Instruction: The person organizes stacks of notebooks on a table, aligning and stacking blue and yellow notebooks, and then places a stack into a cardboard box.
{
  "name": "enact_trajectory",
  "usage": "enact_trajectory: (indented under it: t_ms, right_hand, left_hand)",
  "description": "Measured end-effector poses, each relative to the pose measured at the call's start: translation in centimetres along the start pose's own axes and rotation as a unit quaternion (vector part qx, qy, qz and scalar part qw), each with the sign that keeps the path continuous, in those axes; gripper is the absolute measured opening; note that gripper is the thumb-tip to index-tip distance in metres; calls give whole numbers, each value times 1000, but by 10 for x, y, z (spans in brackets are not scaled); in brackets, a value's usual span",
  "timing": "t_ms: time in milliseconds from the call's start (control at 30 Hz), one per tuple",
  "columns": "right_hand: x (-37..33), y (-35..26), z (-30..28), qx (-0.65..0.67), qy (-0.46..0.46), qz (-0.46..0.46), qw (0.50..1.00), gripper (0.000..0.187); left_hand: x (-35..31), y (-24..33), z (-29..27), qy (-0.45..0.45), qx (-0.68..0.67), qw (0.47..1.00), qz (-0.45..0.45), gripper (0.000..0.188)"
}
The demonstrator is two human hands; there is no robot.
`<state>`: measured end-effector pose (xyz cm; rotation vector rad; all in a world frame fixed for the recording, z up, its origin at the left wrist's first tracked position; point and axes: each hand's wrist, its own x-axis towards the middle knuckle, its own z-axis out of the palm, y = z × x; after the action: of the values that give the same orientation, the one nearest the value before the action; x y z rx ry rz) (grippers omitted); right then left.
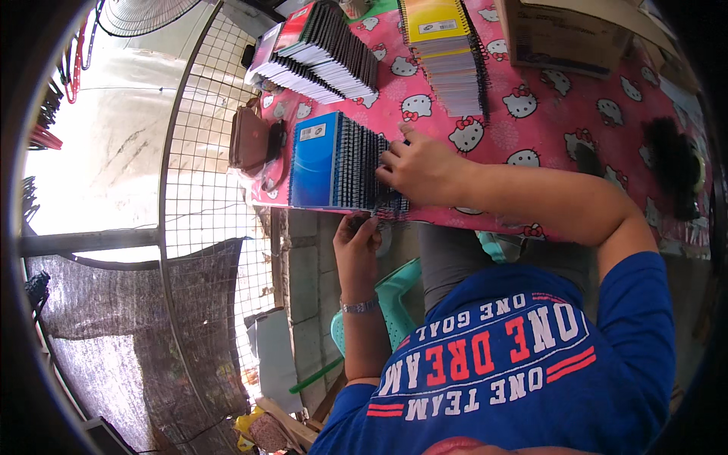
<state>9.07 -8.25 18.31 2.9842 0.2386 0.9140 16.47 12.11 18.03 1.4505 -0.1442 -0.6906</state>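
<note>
A row of blue spiral notebooks (317, 165) lies at the front left edge of the table, a blue cover uppermost and the dark wire bindings fanned out to the right. My right hand (423, 165) rests at the right end of this row, its fingers curled against the last notebooks' wire edges. Below it, at the table's front edge, my left hand (359, 233) is closed, thumb and fingers bent together near the lower corner of the bindings. Something dark shows between those fingers, too small to name. A metal-band watch sits on my left wrist.
Behind stand a stack of red-covered notebooks (326, 57) and a stack of yellow spiral notebooks (447, 64). A cardboard box (565, 38) is at the back right, a black brush-like thing (671, 163) at the far right. A brown pouch (249, 140) lies beside the wire grid (205, 136).
</note>
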Motion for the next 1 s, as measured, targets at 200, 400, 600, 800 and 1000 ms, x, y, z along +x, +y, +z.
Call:
enact_trajectory:
  t_ms: [200,400,600,800,1000]
  right_hand:
    - [10,-7,-3,82,-225,51,970,14]
    - [-12,9,11,-5,20,-1,1000,13]
    - [-4,-1,10,7,-75,18,997,13]
    - [-8,2,3,-14,-28,4,999,14]
    - [6,-7,2,103,-244,69,962,15]
  left_hand:
    - [0,1,-5,-12,6,1000,-1,12]
    - [3,-5,-9,-14,-71,997,-17,15]
    - [3,-9,2,1,2,1000,6,21]
    - [3,-12,2,-7,8,1000,16,23]
    - [4,-14,-2,-6,1,1000,20,20]
